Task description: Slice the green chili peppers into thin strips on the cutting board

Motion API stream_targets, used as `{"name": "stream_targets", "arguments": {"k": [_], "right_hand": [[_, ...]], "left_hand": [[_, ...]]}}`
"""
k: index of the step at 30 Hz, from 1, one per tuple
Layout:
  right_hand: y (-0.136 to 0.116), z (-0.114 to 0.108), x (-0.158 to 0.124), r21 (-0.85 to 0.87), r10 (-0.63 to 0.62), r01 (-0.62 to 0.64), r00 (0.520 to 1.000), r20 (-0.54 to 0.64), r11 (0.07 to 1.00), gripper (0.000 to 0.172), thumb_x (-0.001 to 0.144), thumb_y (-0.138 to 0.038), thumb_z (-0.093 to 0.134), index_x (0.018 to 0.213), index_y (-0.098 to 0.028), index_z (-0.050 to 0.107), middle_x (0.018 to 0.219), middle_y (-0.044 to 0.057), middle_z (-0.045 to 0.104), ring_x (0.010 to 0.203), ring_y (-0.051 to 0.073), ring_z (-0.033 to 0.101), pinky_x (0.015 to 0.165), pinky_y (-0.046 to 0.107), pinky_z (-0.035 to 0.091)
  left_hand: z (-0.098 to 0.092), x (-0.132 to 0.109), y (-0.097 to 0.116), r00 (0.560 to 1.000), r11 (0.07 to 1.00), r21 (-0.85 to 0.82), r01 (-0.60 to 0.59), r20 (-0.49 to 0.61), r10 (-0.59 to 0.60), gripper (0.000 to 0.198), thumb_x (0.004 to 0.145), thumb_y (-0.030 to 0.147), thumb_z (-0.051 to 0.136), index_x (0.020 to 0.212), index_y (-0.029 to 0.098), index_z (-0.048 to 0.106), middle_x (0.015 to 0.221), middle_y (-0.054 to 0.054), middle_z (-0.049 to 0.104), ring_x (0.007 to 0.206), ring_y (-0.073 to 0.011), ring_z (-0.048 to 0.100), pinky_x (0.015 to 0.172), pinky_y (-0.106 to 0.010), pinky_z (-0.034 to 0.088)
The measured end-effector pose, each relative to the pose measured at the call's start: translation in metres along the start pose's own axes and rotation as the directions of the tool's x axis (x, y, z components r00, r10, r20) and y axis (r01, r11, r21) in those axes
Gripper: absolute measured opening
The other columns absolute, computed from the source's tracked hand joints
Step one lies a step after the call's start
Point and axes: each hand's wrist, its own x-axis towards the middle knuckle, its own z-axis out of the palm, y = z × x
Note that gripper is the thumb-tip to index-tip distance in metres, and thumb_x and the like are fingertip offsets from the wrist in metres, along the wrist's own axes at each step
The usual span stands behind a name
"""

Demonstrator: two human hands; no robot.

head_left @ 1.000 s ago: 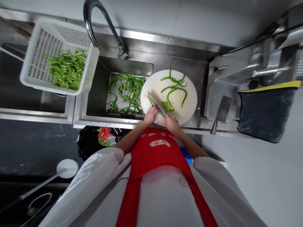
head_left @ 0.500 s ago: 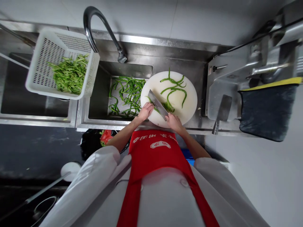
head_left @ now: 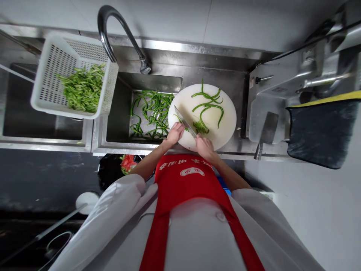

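My right hand point(head_left: 205, 146) is closed round the handle of a cleaver point(head_left: 185, 122), whose blade slants up and left over a round white cutting board point(head_left: 228, 130). Closed fingers of my left hand point(head_left: 176, 132) press a green pepper point(head_left: 186, 129) to the board beside the blade; the fingers hide most of it. Right of the blade lies a small heap of cut green pepper point(head_left: 200, 127). Several long, thin whole green peppers point(head_left: 208, 106) rest on the far part of the board.
More long peppers point(head_left: 155, 109) lie in the sink at left. A white basket point(head_left: 42, 94) holds sliced green pieces point(head_left: 84, 88), with a curved faucet point(head_left: 121, 22) beside it. At right are a second cleaver point(head_left: 269, 128) and a dark cloth point(head_left: 321, 131).
The cleaver's blade has tilted, so its broad face shows less and the cut heap shows more. My right hand has shifted slightly left. My left hand still presses the pepper.
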Motion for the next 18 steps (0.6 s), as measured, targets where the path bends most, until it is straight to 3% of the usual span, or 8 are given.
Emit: {"name": "stream_targets", "arguments": {"k": [5, 9, 14, 18], "right_hand": [[-0.009, 0.006, 0.015, 0.030, 0.030, -0.030, 1.000, 0.005, 0.999, 0.025, 0.102, -0.023, 0.044, 0.122, -0.013, 0.054, 0.106, 0.015, 0.073, 0.100, 0.026, 0.071, 0.083, 0.031, 0.051], [0.004, 0.000, 0.027, 0.084, 0.003, -0.002, 1.000, -0.009, 0.996, 0.027, 0.105, -0.029, 0.039, 0.120, -0.015, 0.057, 0.109, 0.015, 0.073, 0.103, 0.027, 0.070, 0.085, 0.031, 0.050], [0.027, -0.006, 0.010, 0.053, 0.068, -0.067, 0.998, -0.010, 0.996, 0.032, 0.106, -0.030, 0.033, 0.121, -0.015, 0.056, 0.108, 0.015, 0.073, 0.102, 0.027, 0.069, 0.087, 0.032, 0.049], [0.017, 0.002, -0.002, 0.035, 0.050, -0.050, 0.999, 0.019, 0.998, 0.031, 0.106, -0.027, 0.034, 0.125, -0.014, 0.054, 0.106, 0.016, 0.073, 0.102, 0.026, 0.069, 0.088, 0.033, 0.049]], "left_hand": [[-0.002, -0.001, -0.004, 0.999, 0.999, -0.016, -0.037, -0.031, 0.037, 0.027, 0.103, 0.024, 0.039, 0.111, 0.017, 0.063, 0.110, -0.010, 0.062, 0.108, -0.0222, 0.052, 0.097, -0.040, 0.050], [-0.005, 0.002, -0.014, 0.998, 0.999, -0.009, -0.042, -0.051, 0.042, 0.026, 0.103, 0.026, 0.040, 0.111, 0.017, 0.063, 0.116, -0.010, 0.060, 0.112, -0.0213, 0.051, 0.099, -0.039, 0.049], [0.002, 0.003, -0.009, 0.999, 0.999, -0.003, -0.046, -0.002, 0.046, 0.026, 0.102, 0.024, 0.041, 0.111, 0.018, 0.065, 0.111, -0.010, 0.061, 0.108, -0.0232, 0.053, 0.097, -0.041, 0.051], [0.008, 0.004, -0.001, 1.000, 1.000, 0.001, -0.004, -0.010, 0.004, 0.026, 0.101, 0.022, 0.041, 0.110, 0.018, 0.065, 0.109, -0.010, 0.062, 0.108, -0.0241, 0.053, 0.097, -0.042, 0.051]]}}
